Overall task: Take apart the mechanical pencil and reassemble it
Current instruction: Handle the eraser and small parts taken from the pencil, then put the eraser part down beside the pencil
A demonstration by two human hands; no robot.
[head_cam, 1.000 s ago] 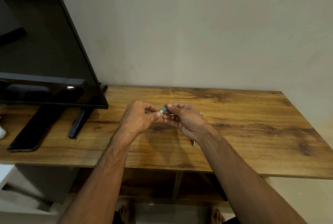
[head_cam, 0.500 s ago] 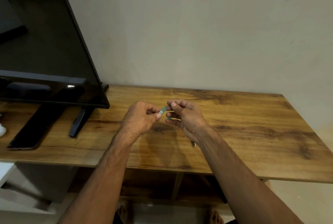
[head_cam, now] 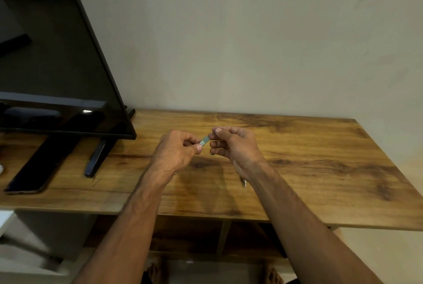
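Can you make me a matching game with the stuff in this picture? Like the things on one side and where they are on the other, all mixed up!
Things:
1. pencil piece
2. television
3. table
4. metal tip

Places:
A. against the wall, under everything
B. pinched between both hands
C. standing on the table's left end
D. poking out below the right wrist

Pairs: 1-B, 2-C, 3-A, 4-D

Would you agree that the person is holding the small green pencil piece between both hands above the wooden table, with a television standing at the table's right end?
Not quite: in the head view the television stands at the left end of the wooden table. The rest holds: left hand and right hand share the green pencil piece.
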